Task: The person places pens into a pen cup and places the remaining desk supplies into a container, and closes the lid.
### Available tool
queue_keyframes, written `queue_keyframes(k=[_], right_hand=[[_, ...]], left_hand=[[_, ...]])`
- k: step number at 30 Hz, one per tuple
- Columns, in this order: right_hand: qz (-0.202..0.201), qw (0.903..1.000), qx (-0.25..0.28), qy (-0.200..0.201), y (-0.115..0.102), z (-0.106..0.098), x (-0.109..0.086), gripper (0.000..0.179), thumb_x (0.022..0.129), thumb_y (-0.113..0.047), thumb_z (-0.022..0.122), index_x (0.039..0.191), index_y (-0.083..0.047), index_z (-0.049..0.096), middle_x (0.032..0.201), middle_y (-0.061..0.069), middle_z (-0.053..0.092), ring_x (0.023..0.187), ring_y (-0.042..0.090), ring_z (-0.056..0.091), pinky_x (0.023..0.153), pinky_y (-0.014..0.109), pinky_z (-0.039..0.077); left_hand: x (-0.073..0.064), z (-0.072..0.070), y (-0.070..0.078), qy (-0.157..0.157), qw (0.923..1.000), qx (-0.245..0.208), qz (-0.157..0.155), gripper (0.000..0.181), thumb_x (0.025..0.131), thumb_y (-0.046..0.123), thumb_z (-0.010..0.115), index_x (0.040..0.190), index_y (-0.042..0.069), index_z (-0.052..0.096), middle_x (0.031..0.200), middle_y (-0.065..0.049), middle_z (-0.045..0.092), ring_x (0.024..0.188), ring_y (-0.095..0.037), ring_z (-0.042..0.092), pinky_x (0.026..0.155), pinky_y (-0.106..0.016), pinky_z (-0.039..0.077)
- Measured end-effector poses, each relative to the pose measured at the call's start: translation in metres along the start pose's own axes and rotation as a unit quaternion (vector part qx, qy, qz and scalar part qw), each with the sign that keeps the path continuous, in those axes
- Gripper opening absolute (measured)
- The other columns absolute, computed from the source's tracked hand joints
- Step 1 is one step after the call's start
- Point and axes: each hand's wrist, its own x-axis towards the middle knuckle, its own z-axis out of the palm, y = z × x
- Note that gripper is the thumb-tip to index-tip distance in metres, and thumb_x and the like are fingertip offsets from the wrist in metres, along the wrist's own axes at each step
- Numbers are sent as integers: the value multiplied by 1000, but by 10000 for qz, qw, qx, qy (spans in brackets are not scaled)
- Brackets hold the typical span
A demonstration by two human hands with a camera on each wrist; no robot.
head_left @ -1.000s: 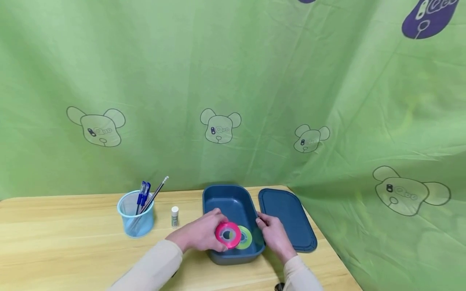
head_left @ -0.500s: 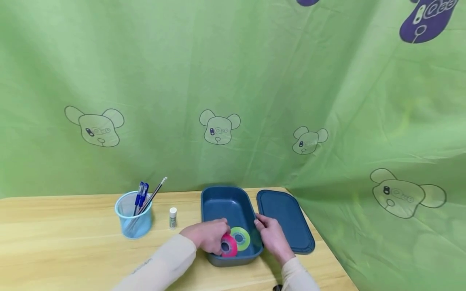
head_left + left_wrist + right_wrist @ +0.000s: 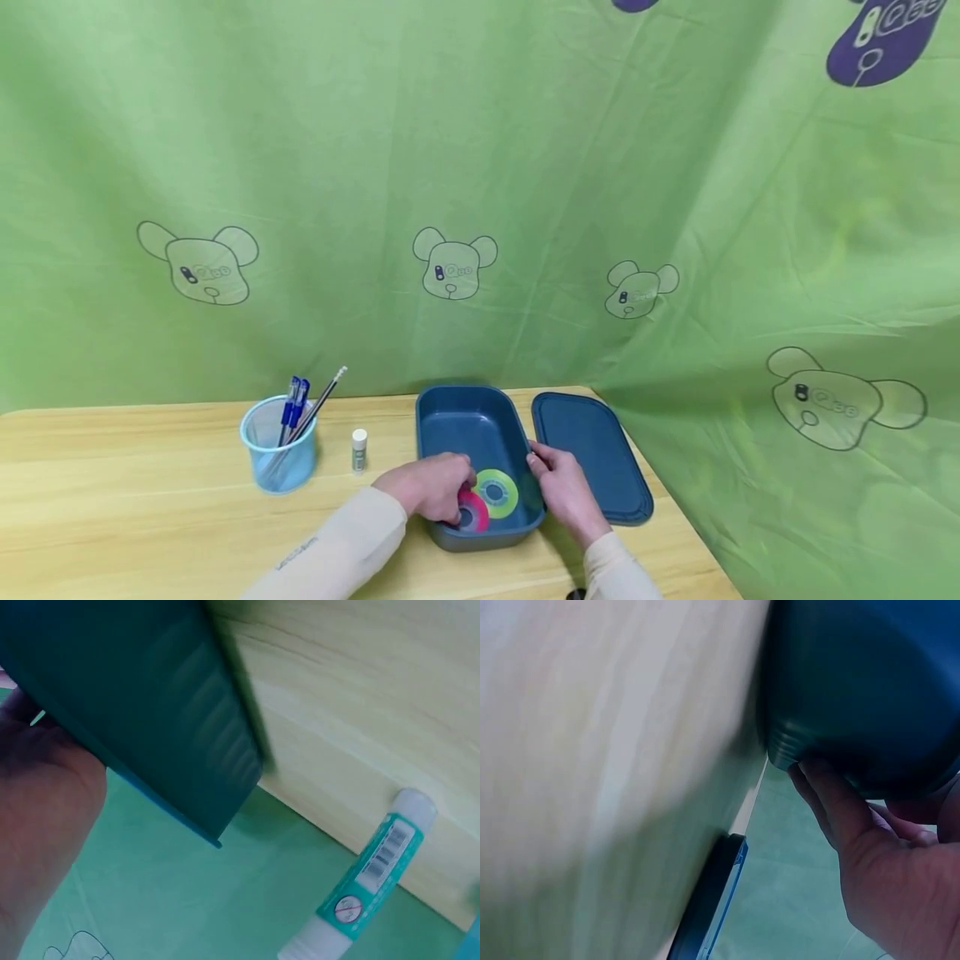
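Inside the near end of a dark blue box [image 3: 467, 427], my left hand [image 3: 438, 486] pinches a pink tape roll [image 3: 474, 512] by its left side. The roll sits low, close to the box's front left corner, and the fingers cover part of it. Just right of it a yellow-green tape roll [image 3: 497, 493] lies flat on the box floor. My right hand [image 3: 564, 487] grips the right rim of the box. In the right wrist view its fingers [image 3: 840, 799] press the outside of the box wall [image 3: 855, 697], with the thumb side partly hidden behind the rim.
A dark blue lid [image 3: 592, 458] lies on the table [image 3: 150, 517] right of the box. To the left stand a glue stick [image 3: 359, 451] and a light blue mesh cup [image 3: 279, 458] with several pens. A green curtain [image 3: 337, 167] hangs behind and along the right side.
My left hand has lowered the pink tape roll into the box, down and toward the front left, uncovering the yellow-green roll. My right hand keeps its hold on the rim.
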Motion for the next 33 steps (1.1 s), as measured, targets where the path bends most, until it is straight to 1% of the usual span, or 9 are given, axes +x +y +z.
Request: queue_keyframes(k=[1, 6, 10, 12, 17, 23, 25, 28, 33], right_hand=[[7, 10000, 1, -5, 0, 0, 0, 34, 93, -11, 48, 124, 2, 50, 121, 18, 53, 117, 32, 42, 97, 46, 36], [69, 10000, 0, -22, -1, 0, -1, 35, 93, -12, 48, 125, 1, 50, 123, 18, 51, 118, 33, 40, 97, 46, 36], [67, 10000, 30, -11, -1, 0, -1, 34, 93, -11, 48, 125, 1, 50, 123, 18, 52, 118, 32, 41, 97, 46, 36], [53, 10000, 18, -12, -1, 0, -1, 34, 93, -11, 47, 125, 1, 50, 123, 18, 52, 118, 32, 41, 97, 46, 36], [40, 10000, -40, -18, -2, 0, -2, 35, 93, -12, 47, 125, 1, 50, 123, 18, 51, 118, 33, 40, 97, 46, 36], [26, 10000, -68, -20, -2, 0, -2, 35, 93, -12, 47, 125, 1, 50, 122, 18, 52, 118, 32, 41, 97, 46, 36], [33, 9999, -101, -28, -2, 0, -2, 35, 93, -12, 47, 125, 1, 50, 122, 18, 52, 118, 32, 41, 97, 46, 36], [19, 9999, -138, -44, -2, 0, -1, 35, 93, -12, 47, 125, 1, 50, 122, 18, 52, 117, 33, 42, 96, 46, 37], [9, 9998, -172, -31, -2, 0, -2, 35, 93, -12, 48, 125, 1, 50, 122, 18, 52, 118, 33, 41, 98, 47, 35]], left_hand=[[0, 0, 0, 69, 9999, -101, 15, 36, 67, 14, 76, 101, 9, 65, 82, 5, 49, 72, -9, 46, 67, -18, 46], [1, 2, -5, 358, 9981, -488, 77, 39, 67, 13, 76, 103, 6, 64, 86, 3, 54, 76, -9, 49, 71, -20, 48], [2, 4, -11, 568, 9924, -1074, 173, 38, 69, 12, 74, 105, 4, 63, 91, 2, 58, 81, -9, 53, 75, -20, 48], [2, 4, -13, 672, 9874, -1418, 216, 37, 70, 11, 73, 105, 4, 63, 92, 2, 58, 83, -10, 54, 76, -19, 48], [-1, 4, -18, 844, 9696, -2284, 223, 36, 73, 12, 72, 106, 3, 62, 95, 0, 59, 89, -15, 56, 79, -21, 48], [-6, 4, -23, 1047, 9468, -3043, 68, 36, 77, 17, 71, 110, 10, 60, 105, 0, 57, 99, -21, 56, 84, -28, 48], [-8, 4, -25, 1166, 9400, -3207, 69, 35, 77, 18, 70, 110, 12, 60, 106, 1, 57, 101, -22, 55, 87, -30, 47], [-10, 5, -28, 1320, 9327, -3354, 118, 30, 79, 18, 69, 108, 15, 61, 104, 3, 58, 101, -21, 55, 87, -31, 47], [-14, 5, -30, 1480, 9272, -3429, 282, 25, 80, 22, 68, 104, 17, 64, 101, 3, 59, 98, -20, 56, 86, -34, 47]])
